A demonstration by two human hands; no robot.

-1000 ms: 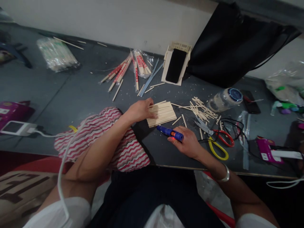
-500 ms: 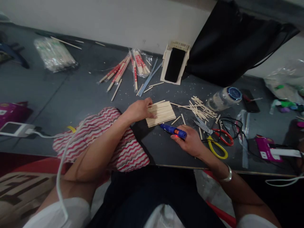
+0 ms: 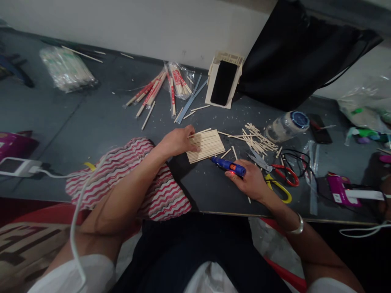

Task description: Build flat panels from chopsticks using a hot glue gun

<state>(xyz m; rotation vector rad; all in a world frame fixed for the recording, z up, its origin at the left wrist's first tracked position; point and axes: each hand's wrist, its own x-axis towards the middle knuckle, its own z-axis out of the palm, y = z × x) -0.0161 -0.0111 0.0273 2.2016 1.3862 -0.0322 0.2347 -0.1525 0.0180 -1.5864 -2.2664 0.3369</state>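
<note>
Stick panel (image 3: 212,143): pale, flat, ridged; left hand (image 3: 179,141) holding left end, right hand (image 3: 252,180) gripping blue glue gun (image 3: 226,164).

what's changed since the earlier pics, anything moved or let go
The right hand has moved the blue glue gun rightward, its tip passing along the near edge of the stick panel from close to its left corner toward the right. Nothing was let go or newly taken hold of. The left hand stayed on the panel's left end; the jar and scissors stayed put.
</note>
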